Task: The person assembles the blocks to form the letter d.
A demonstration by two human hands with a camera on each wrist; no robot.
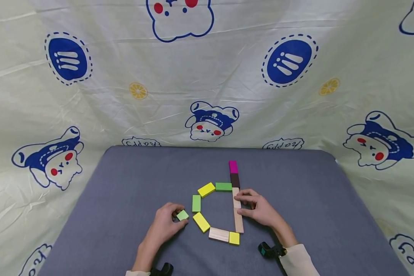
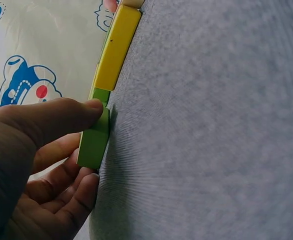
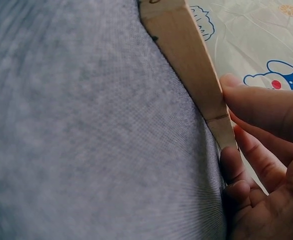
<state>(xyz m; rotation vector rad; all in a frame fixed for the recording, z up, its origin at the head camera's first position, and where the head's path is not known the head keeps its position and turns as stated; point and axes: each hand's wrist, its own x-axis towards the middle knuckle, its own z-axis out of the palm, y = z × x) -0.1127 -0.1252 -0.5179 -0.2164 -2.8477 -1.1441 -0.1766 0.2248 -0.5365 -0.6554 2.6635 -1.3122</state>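
In the head view my left hand (image 1: 165, 224) pinches a light green block (image 1: 182, 215) between thumb and fingers, just left of a ring of blocks. The left wrist view shows the thumb on this green block (image 2: 94, 142), with a yellow block (image 2: 118, 47) beyond. My right hand (image 1: 260, 209) touches the right side of two plain wooden blocks, an upper one (image 1: 236, 195) and a lower one (image 1: 239, 222), standing in line. Up close, the right thumb (image 3: 261, 107) lies against the wooden block's (image 3: 186, 55) edge, the other fingers loosely bent beside it.
Above the wooden blocks lie a dark brown block (image 1: 234, 180) and a magenta block (image 1: 233, 166). The ring also has green (image 1: 223, 187), yellow (image 1: 206, 189) and wooden (image 1: 219, 234) blocks on the grey cloth-covered table (image 1: 131, 172). A printed curtain (image 1: 227, 65) hangs behind.
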